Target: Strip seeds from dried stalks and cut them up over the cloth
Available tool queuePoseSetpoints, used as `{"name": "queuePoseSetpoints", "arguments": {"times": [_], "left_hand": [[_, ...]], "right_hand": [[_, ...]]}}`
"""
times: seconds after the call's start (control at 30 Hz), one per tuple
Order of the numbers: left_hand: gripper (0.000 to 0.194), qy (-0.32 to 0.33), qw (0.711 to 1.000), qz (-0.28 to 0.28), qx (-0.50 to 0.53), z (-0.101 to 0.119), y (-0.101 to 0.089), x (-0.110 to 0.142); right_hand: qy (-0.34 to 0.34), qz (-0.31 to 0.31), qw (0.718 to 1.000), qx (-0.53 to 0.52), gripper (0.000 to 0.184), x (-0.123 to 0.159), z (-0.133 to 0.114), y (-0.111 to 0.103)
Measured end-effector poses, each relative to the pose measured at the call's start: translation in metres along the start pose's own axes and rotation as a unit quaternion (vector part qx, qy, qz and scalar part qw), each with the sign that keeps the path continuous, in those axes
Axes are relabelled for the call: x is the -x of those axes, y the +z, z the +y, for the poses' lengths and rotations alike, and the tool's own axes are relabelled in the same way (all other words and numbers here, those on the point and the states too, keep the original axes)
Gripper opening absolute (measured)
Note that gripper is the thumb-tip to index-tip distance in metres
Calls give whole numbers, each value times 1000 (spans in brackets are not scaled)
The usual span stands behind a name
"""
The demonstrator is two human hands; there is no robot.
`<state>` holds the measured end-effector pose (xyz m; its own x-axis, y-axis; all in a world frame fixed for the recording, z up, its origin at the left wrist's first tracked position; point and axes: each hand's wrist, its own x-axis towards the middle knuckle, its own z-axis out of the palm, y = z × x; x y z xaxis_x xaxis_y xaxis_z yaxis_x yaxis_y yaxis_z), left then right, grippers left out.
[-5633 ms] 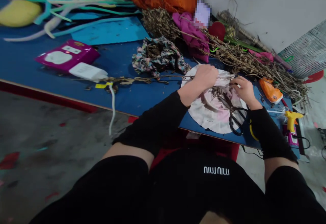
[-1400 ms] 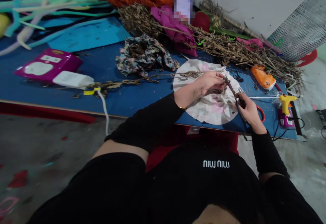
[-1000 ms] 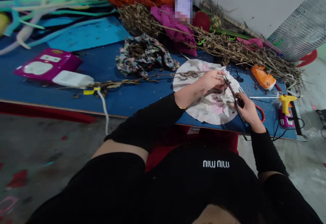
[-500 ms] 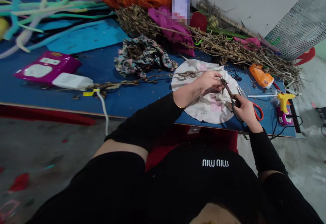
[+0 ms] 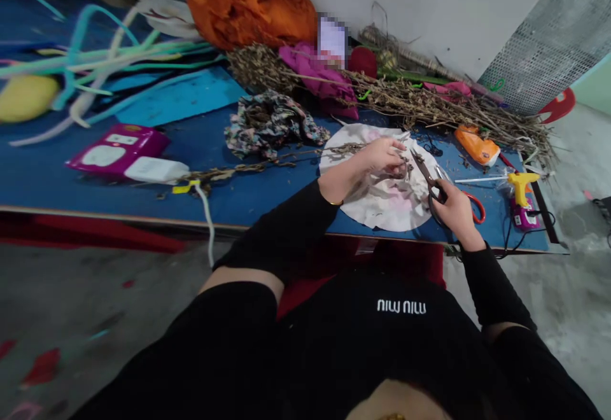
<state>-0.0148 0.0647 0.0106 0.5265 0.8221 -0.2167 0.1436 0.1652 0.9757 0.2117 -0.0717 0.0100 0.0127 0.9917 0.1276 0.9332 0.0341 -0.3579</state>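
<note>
My left hand [image 5: 386, 156] has its fingers curled around a long dried plant stem [image 5: 243, 169], which trails off to the left across the table. Small dry bits show by the fingertips. In my right hand [image 5: 454, 207] is a pair of dark-handled scissors [image 5: 422, 168], their blades pointing up and left, just apart from the left fingers. Both hands are over a round, whitish cloth-like sheet [image 5: 377, 216] with pinkish patches. Partly behind the right hand lies a red-handled tool [image 5: 478, 209].
A yellow glue gun [image 5: 521, 184] with a cord and an orange packet [image 5: 476, 146] lie on the right. Dried branches [image 5: 420, 102] stretch along the back. A crumpled floral cloth [image 5: 272, 124], purple pack [image 5: 117, 151] and foam-like strips [image 5: 95, 70] are to the left.
The scissor blades, earlier at the dry stem end by my left fingers, have drawn back to the right a little. The whole view has swung slightly left.
</note>
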Motion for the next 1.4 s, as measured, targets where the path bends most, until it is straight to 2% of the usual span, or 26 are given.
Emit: {"name": "queuePoseSetpoints", "arguments": {"times": [0.03, 0.1, 0.17, 0.27, 0.37, 0.43, 0.5, 0.57, 0.63, 0.73, 0.8, 0.87, 0.93, 1.0, 1.07, 1.13, 1.23, 1.33, 1.4], "left_hand": [[31, 21, 997, 27, -71, 1, -3, 3], [27, 67, 972, 68, -216, 2, -11, 9], [27, 89, 943, 60, -316, 0, -21, 15], [35, 88, 932, 19, -352, -4, -35, 18], [39, 129, 926, 66, -348, -3, -41, 20], [39, 181, 903, 119, -371, -1, -37, 23], [41, 252, 872, 126, -400, 1, -27, 27], [44, 319, 842, 69, -429, -1, -15, 31], [43, 346, 808, 29, -477, -6, -7, 33], [37, 315, 768, 50, -555, -13, -5, 36], [34, 282, 756, 74, -586, -15, -12, 37], [37, 254, 762, 92, -588, -13, -23, 36], [41, 223, 781, 121, -571, -6, -36, 30], [43, 173, 792, 169, -560, 3, -48, 18], [42, 107, 792, 191, -570, 12, -58, 0], [41, 38, 791, 192, -580, 17, -65, -21], [37, -39, 790, 179, -585, 20, -71, -48], [35, -62, 788, 179, -586, 18, -74, -62], [34, -63, 787, 179, -587, 16, -76, -66]], "right_hand": [[12, 8, 1000, 12, 50, 3, 1, -1], [26, 13, 999, 35, 53, 8, 4, -4], [20, 1, 999, 49, 56, 14, 5, -4], [-9, -24, 998, 65, 59, 17, 2, -4], [-29, -22, 995, 96, 60, 13, -8, -2], [-35, -11, 992, 117, 57, 8, -16, -3], [-41, -8, 990, 133, 54, 3, -23, -3], [-48, -9, 989, 143, 54, 0, -27, -4], [-53, -5, 988, 145, 54, 0, -26, -5], [-56, 4, 989, 134, 55, 5, -16, -5], [-48, 11, 992, 118, 56, 13, -5, -6], [-31, 19, 995, 94, 55, 23, 8, -8], [-23, 25, 997, 66, 54, 32, 21, -8], [-51, 10, 997, 48, 56, 36, 29, -7], [-102, -20, 993, 46, 58, 35, 33, -2], [-143, -49, 987, 51, 55, 30, 33, 2], [-167, -90, 980, 62, 52, 22, 31, 1], [-185, -152, 966, 94, 52, 13, 28, -15], [-189, -177, 959, 118, 43, 0, 24, -29]]}}
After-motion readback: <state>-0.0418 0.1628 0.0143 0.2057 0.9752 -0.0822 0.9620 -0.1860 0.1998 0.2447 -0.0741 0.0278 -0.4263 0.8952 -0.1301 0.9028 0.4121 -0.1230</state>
